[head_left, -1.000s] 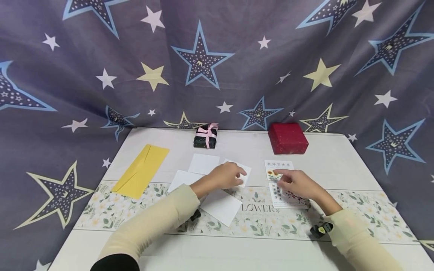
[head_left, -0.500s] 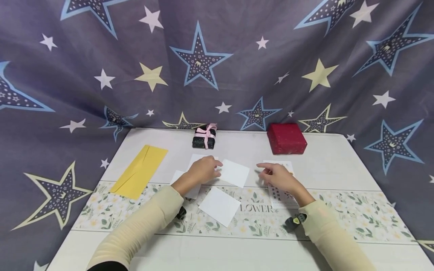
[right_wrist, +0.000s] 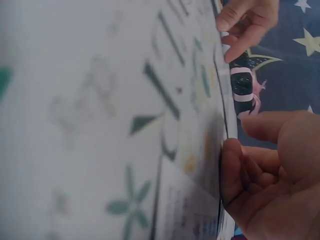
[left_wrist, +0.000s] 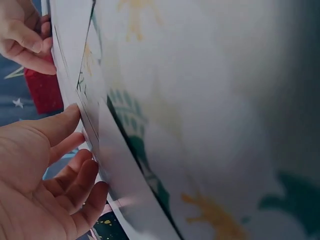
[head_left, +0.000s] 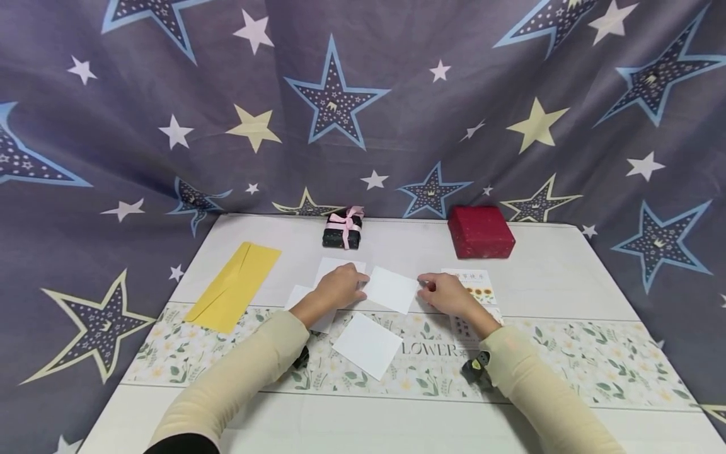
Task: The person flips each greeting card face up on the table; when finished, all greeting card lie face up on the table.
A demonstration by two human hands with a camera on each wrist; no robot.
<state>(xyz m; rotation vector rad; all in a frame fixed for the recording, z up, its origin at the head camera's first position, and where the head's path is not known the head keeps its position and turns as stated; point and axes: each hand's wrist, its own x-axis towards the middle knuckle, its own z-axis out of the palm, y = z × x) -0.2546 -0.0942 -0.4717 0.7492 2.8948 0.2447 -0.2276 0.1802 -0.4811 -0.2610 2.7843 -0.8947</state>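
A blank white card (head_left: 391, 289) sits at the middle of the table between my two hands. My left hand (head_left: 347, 284) pinches its left edge, thumb on top. At the card's right corner my right hand (head_left: 437, 289) pinches it with curled fingers. In the left wrist view my left hand (left_wrist: 75, 150) lies at the card's (left_wrist: 70, 40) near edge and my right hand (left_wrist: 25, 40) grips the far edge. The right wrist view shows my right hand (right_wrist: 250, 165) at the paper's edge, with the left hand (right_wrist: 245, 25) beyond.
Three more blank cards (head_left: 367, 345) lie around my left hand. A sunflower card (head_left: 478, 287) and another printed card (head_left: 462, 328) lie by my right wrist. A yellow envelope (head_left: 234, 287) is at the left. At the back stand a black box with a pink ribbon (head_left: 343, 229) and a red box (head_left: 481, 231).
My right hand left the printed cards and moved left to the white card's right corner. My left hand drew back from on top of the card to its left edge.
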